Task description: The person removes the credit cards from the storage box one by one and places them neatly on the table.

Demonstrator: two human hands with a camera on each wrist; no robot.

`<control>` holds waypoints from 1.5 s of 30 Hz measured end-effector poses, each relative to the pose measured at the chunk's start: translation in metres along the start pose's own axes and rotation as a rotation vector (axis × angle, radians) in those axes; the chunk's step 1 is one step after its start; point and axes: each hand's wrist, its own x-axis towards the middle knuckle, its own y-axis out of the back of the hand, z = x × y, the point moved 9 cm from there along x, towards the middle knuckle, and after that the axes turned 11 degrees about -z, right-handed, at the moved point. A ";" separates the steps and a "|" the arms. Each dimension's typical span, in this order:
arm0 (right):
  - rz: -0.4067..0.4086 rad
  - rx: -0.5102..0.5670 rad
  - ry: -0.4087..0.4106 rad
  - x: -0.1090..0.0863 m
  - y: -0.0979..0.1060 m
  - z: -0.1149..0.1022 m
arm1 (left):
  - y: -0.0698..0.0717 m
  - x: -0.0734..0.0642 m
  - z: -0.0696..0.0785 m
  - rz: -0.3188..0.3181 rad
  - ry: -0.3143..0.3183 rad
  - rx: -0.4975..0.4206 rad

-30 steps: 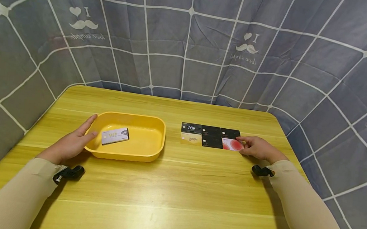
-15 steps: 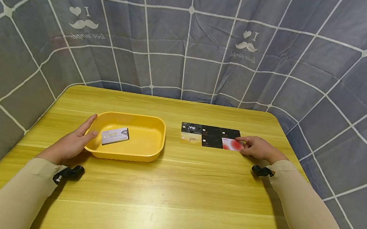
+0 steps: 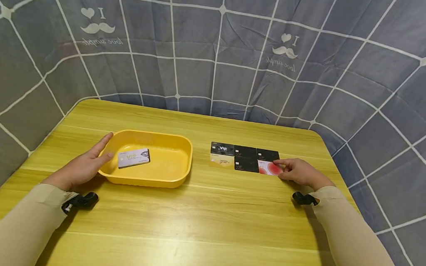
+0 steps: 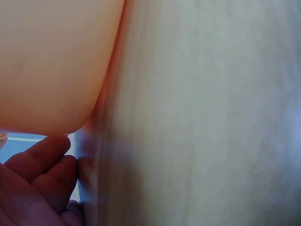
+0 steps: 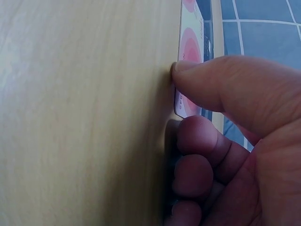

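A yellow plastic tray (image 3: 167, 183) stands left on the table, with a silver VIP card (image 3: 134, 158) lying tilted in it, apparently on top of another card. My left hand (image 3: 82, 166) holds the tray's left side, thumb over the rim and fingers along the outside wall. On the right, cards lie edge to edge in two rows. My right hand (image 3: 300, 172) grips the right end of the pink and white card (image 3: 268, 167) in the front row, its thumb (image 5: 197, 77) at the near edge. The other fingers curl close to the tabletop.
Beside the pink card lie a black VIP card (image 3: 246, 165) and a gold card (image 3: 221, 161); three black cards, one a Vip card (image 3: 222, 148), form the back row. A grey checked curtain (image 3: 219, 58) surrounds the wooden table (image 3: 190, 231). Black mounts sit at both wrists.
Both hands, the tray and the cards stay where they were. Only the curtain shifts slightly.
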 end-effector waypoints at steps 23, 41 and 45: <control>-0.006 -0.005 -0.001 0.002 0.005 0.001 | 0.001 0.002 0.000 -0.008 0.031 -0.004; -0.018 0.001 0.002 0.000 0.009 -0.002 | 0.003 0.002 0.002 -0.011 0.034 0.002; -0.011 0.000 0.001 -0.001 0.010 -0.004 | 0.003 0.002 0.003 -0.011 0.029 0.008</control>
